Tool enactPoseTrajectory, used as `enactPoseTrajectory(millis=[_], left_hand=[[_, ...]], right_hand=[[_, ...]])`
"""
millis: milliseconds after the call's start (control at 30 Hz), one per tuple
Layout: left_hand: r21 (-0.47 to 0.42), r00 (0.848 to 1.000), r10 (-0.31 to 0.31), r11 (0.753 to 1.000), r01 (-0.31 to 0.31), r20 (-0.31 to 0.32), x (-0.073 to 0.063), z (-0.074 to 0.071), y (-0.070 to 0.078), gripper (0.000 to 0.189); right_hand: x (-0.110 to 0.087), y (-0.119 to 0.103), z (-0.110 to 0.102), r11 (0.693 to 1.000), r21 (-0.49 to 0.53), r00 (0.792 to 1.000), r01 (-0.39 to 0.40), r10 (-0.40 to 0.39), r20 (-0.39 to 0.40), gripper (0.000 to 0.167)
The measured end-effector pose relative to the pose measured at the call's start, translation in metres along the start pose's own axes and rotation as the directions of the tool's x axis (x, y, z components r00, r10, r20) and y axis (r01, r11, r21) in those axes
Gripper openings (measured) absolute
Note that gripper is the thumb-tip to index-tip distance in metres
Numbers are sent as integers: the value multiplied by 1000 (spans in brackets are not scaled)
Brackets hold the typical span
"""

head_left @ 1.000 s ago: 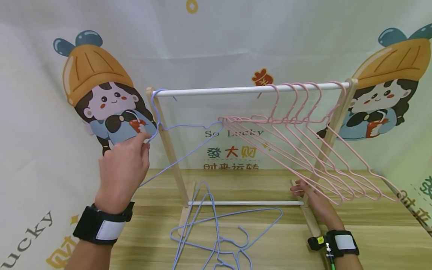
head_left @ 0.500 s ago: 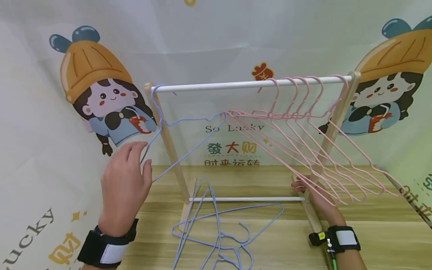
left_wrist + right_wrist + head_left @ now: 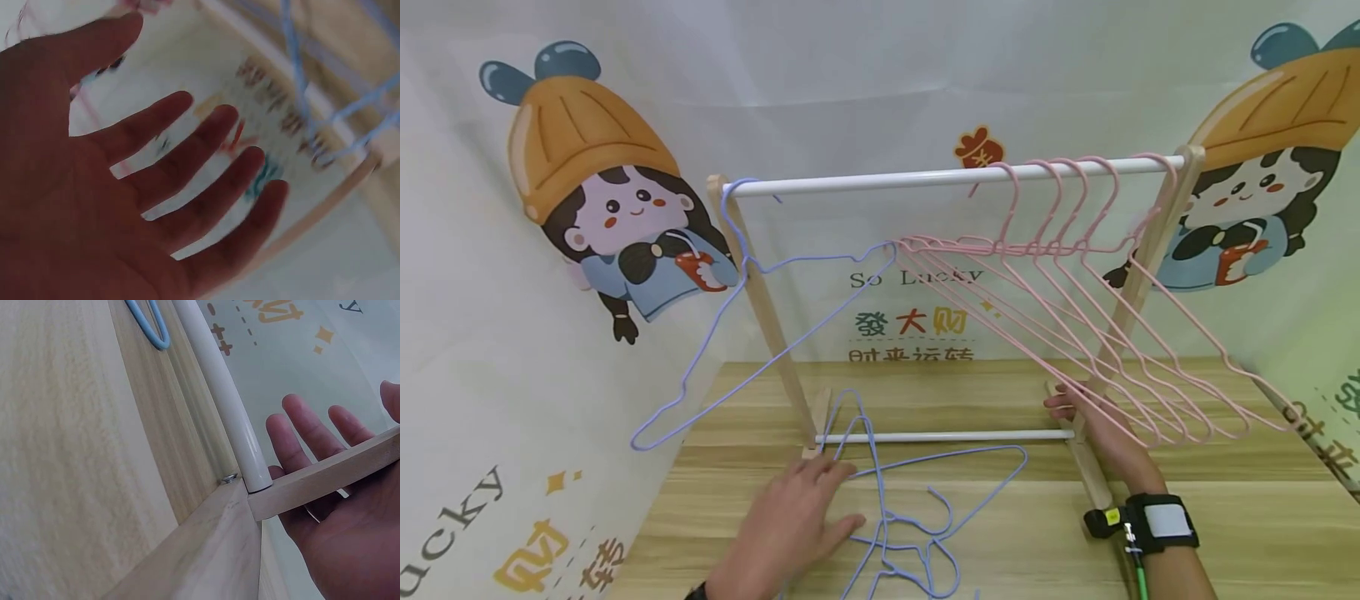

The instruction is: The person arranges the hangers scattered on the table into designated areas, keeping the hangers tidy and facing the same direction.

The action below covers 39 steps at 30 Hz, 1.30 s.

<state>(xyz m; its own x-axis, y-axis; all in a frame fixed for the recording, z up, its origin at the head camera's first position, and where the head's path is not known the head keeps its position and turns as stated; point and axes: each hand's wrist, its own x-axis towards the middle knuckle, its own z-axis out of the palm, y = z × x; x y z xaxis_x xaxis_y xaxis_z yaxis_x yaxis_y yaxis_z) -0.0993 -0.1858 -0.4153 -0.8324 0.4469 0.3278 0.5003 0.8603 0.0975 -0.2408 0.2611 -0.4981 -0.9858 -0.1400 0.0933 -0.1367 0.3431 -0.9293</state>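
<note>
My left hand [image 3: 793,525] reaches over the left part of a pile of blue hangers [image 3: 917,546] on the wooden table, its fingertips near their upper ends. The left wrist view shows its fingers [image 3: 206,137] spread and relaxed, with nothing held. Low by the right post [image 3: 1123,325] of a small wooden clothes rack, my right hand [image 3: 1108,437] lies behind the post. In the right wrist view the post [image 3: 331,475] crosses in front of that palm, and the fingers extend loosely past it. One blue hanger [image 3: 816,337] hangs at the left end of the rack's white top rail [image 3: 880,180].
Several pink hangers [image 3: 1045,248] hang on the right half of the rail, their lower ends slanting toward me above my right forearm. A white lower bar [image 3: 955,437] joins the posts. Behind stands a printed cloth backdrop [image 3: 820,75].
My left hand has let go of the hanging blue hanger and moved down and right to the pile on the table. The right hand stays by the post.
</note>
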Motion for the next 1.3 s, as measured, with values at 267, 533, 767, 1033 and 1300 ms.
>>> enactPoseTrajectory(millis=[267,533,767,1033,1300], left_hand=[[-5,931,45,999,-46,362,-11,71,10,69],[15,931,115,992,-128,347,-7,81,17,52],[13,959,136,990,-144,248,0,85,20,40],[14,973,203,978,-206,108,21,95,19,40],[-62,966,258,965,-256,21,42,108,13,37]], right_hand=[[5,8,-3,1000,-16,1000,18,-17,11,61],[1,-4,3,998,22,999,-50,50,-9,54],[1,-3,2,998,56,999,-32,32,-2,52],[5,13,-2,999,48,1000,-7,7,8,61],[2,5,1,998,65,1000,-7,8,-13,53]])
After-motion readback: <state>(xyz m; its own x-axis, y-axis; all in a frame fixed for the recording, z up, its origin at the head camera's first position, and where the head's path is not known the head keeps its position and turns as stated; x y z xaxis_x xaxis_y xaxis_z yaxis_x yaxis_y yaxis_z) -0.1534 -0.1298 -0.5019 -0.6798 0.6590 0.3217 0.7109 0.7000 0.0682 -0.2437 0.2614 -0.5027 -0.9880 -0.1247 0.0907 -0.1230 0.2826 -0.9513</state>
